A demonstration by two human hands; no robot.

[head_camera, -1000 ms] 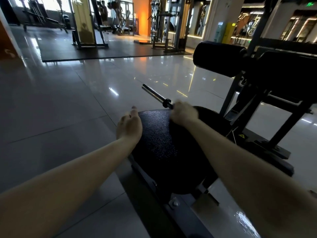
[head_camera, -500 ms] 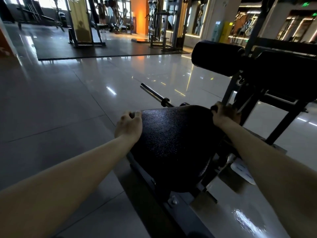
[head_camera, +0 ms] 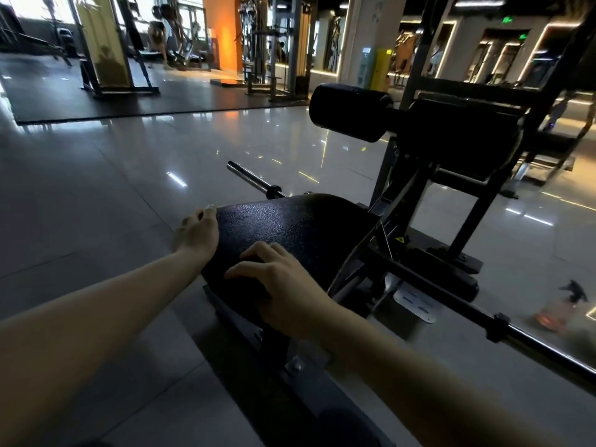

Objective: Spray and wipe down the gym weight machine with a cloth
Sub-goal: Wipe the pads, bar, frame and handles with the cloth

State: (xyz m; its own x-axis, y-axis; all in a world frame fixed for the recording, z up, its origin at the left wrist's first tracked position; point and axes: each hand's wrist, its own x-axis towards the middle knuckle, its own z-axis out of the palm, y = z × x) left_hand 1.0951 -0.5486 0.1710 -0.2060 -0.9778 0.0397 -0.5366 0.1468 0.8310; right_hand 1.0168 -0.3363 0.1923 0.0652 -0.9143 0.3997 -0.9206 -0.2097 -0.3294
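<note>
**ITEM: Gym weight machine, seat pad under both hands**

**Location.** The weight machine (head_camera: 403, 201) stands on a glossy tiled floor (head_camera: 113, 195). Its textured black seat pad (head_camera: 290, 227) is the lowest and nearest part, with a roller pad (head_camera: 350, 112) above and beyond it.

**Left hand** (head_camera: 196, 233). At the pad's left edge, with the fingers curled over the far corner and gripping it.

**Right hand** (head_camera: 280, 279). Laid on the near end of the pad. The fingers are spread and only lightly bent, pressing down and clasping nothing.

**Cloth.** Not made out. The patch under the right fingers is as dark as the pad, so a dark cloth may or may not lie there.

**Spray.** An orange bottle (head_camera: 554, 314) with a dark trigger head, blurred, sits on the floor at far right. It is well apart from both hands and beyond the chrome bar (head_camera: 532, 343) that juts out on that side.

**Hazards, as judged from here.**
- If no cloth is under the palm, the stroke only smears the pad with bare skin.
- A hard push along the pad could carry the right hand off the far edge and into the frame struts just beside it.
- Fetching the bottle means reaching across the bar, where a forearm or shin could knock against it.
- Overspray landing on the polished tiles would leave them slick underfoot.
- The pad's pebbled grain may hold moisture if it gets only one pass.
</note>
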